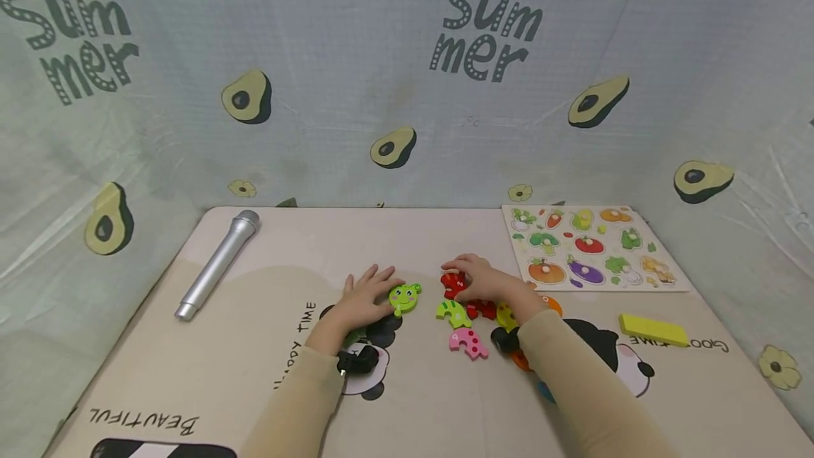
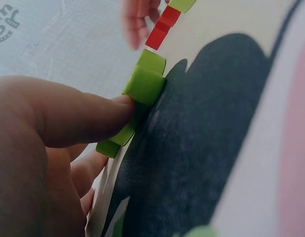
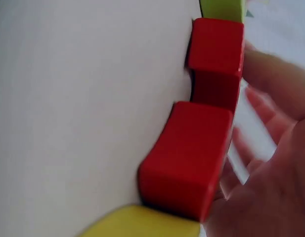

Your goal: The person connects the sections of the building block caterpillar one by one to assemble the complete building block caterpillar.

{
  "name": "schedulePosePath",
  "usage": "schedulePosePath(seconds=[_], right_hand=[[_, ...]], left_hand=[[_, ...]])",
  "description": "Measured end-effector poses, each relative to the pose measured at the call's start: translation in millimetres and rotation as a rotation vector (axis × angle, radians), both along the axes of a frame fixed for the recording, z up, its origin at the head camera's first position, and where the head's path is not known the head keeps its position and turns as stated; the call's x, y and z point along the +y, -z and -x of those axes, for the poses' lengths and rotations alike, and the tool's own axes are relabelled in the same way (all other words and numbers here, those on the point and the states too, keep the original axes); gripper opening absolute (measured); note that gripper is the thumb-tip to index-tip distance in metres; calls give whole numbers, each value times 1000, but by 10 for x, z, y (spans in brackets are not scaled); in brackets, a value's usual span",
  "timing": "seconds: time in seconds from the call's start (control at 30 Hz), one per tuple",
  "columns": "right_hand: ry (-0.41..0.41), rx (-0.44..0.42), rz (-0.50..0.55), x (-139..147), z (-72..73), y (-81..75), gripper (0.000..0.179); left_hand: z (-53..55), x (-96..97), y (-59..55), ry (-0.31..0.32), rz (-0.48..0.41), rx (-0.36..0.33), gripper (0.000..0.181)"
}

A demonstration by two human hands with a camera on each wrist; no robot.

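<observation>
My left hand [image 1: 365, 300] has its thumb and index finger on either side of a green smiling animal-head block [image 1: 404, 298], pinching it. In the left wrist view the thumb presses on the side of the green block [image 2: 145, 84]. Opposite it, my right hand [image 1: 488, 284] holds a red block marked with a 2 [image 1: 453, 284] between fingers and thumb. Under that hand lie another red block [image 1: 483, 308] and a yellow block [image 1: 505, 316]. A green spotted block [image 1: 454, 313] and a pink spotted block [image 1: 468, 342] lie just nearer.
Orange and blue pieces are partly hidden under the right forearm. A vegetable puzzle board [image 1: 588, 246] lies at the back right, with a yellow bar [image 1: 653, 330] in front. A silver microphone [image 1: 217, 265] lies at the left. Patterned cloth [image 1: 318, 90] hangs behind the table.
</observation>
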State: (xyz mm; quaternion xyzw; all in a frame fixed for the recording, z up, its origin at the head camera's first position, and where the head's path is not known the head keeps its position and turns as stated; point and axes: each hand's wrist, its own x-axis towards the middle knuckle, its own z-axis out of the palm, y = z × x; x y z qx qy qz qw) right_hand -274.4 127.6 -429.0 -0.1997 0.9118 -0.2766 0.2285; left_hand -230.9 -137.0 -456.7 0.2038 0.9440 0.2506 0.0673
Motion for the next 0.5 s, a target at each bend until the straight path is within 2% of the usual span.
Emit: schedulePosePath(seconds=[0.13, 0.23, 0.37, 0.5], right_hand=[[-47, 5, -6, -2, -7, 6, 57], [-48, 14, -23, 6, -11, 10, 52], [-3, 36, -19, 7, -30, -22, 55], [70, 81, 54, -116, -161, -150, 58]], left_hand=[[-10, 4, -13, 3, -6, -4, 50], [-12, 7, -20, 6, -19, -4, 50], [-10, 7, -21, 8, -20, -5, 50], [-9, -2, -14, 9, -17, 0, 51]])
